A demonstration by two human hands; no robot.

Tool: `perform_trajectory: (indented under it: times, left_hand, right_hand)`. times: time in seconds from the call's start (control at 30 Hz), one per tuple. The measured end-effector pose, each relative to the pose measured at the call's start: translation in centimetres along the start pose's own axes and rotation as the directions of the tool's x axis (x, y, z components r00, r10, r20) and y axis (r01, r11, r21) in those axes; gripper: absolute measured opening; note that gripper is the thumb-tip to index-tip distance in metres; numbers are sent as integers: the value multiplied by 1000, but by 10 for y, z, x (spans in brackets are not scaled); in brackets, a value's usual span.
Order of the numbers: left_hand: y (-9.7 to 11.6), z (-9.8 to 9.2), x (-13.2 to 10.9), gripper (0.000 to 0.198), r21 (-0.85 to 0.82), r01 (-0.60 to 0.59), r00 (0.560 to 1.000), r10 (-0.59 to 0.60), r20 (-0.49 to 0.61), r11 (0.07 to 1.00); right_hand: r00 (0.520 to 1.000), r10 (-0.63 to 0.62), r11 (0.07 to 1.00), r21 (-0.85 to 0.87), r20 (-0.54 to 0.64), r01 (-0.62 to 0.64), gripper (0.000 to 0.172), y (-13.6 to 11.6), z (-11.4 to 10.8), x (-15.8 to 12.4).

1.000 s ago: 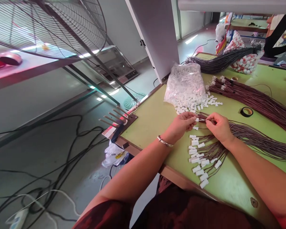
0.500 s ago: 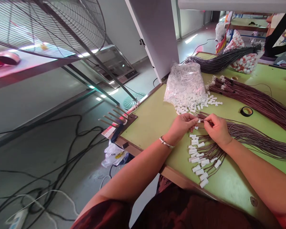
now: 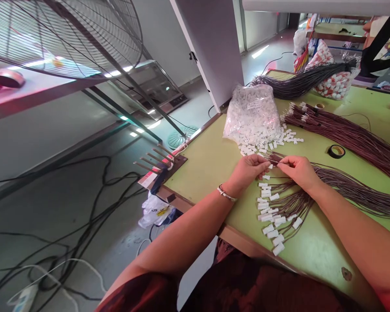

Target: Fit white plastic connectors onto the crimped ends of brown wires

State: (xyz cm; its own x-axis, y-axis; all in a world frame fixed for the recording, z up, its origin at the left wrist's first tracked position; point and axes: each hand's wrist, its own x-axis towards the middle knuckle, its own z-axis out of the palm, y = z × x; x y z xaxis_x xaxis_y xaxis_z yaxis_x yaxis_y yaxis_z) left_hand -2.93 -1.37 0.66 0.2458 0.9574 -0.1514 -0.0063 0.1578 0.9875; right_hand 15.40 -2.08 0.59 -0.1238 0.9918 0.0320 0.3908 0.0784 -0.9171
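Note:
My left hand (image 3: pixel 251 169) pinches a small white connector (image 3: pixel 270 166) at its fingertips. Close on its right, my right hand (image 3: pixel 297 171) is closed at the ends of thin brown wires (image 3: pixel 274 157); its fingers partly hide what they hold. Below both hands, several wires capped with white connectors (image 3: pixel 273 234) fan out over the green table (image 3: pixel 201 160). Their brown wire bundle (image 3: pixel 354 190) runs off to the right under my right forearm. Loose white connectors (image 3: pixel 247 149) spill from a clear plastic bag (image 3: pixel 251 112) just beyond my hands.
A black tape roll (image 3: pixel 336 151) lies right of my hands. Behind it are dark red wires (image 3: pixel 347 134), black wires (image 3: pixel 292 84) and a bag of red and white parts (image 3: pixel 336 86). A pronged rack (image 3: pixel 162 160) sits at the left table edge; a fan (image 3: pixel 84 39) stands beyond.
My right hand has shifted slightly, its fingers now stretched further toward my left fingertips. A connector-tipped wire below my left hand has moved slightly down and left. My left hand has barely moved.

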Motion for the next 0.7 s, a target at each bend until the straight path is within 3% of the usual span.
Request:
perform_trajectory:
  times: [0.2,0.33,0.5,0.7]
  left_hand:
    - [1,-2,2,27,-33,31,999,-32,-8,999]
    - [4,-3,-1,25,-20,34,999,-33,42,999]
    - [3,-4,-1,25,-43,18,997,-14,76,999]
    - [-1,2,3,26,-83,44,987,-30,160,996]
  right_hand:
    - [984,-168,962,-226,-62,150,18,4,6,-3]
    - [979,-181,954,-257,-92,152,16,6,8,-2]
    - [973,-228,946,-244,-31,214,16,4,9,-4]
    - [961,-272,929,-270,-41,251,14,5,11,-4]
